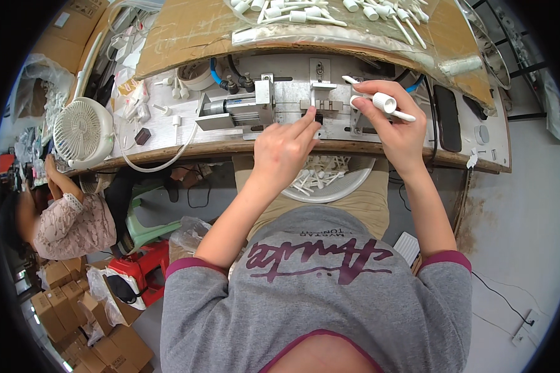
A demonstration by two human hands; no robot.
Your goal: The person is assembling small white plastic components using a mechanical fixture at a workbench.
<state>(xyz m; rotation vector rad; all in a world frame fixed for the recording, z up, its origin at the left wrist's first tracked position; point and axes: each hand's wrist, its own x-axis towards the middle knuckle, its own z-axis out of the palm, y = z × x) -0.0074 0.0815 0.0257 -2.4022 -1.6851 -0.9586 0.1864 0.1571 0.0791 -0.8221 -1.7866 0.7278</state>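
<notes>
My right hand [397, 127] is closed on white plastic caps with thin stems [384, 102]; at least two seem to be between the fingers, raised just right of the metal fixture. The fingers of my left hand [285, 150] are drawn together at the small metal clamp block [326, 105] in the middle of the fixture. Whatever lies under those fingertips is hidden. To the left of the block, a pneumatic cylinder [233, 110] is mounted on the same bench. On my lap, below the hands, a basin [368, 177] holds many similar white stemmed pieces.
A cardboard sheet [193, 38] with a pile of white stemmed caps [370, 11] covers the back of the bench. A white fan [83, 132] stands at the left edge, a dark phone [447, 118] at the right. Another person [74, 221] sits at the left, near cardboard boxes [115, 348].
</notes>
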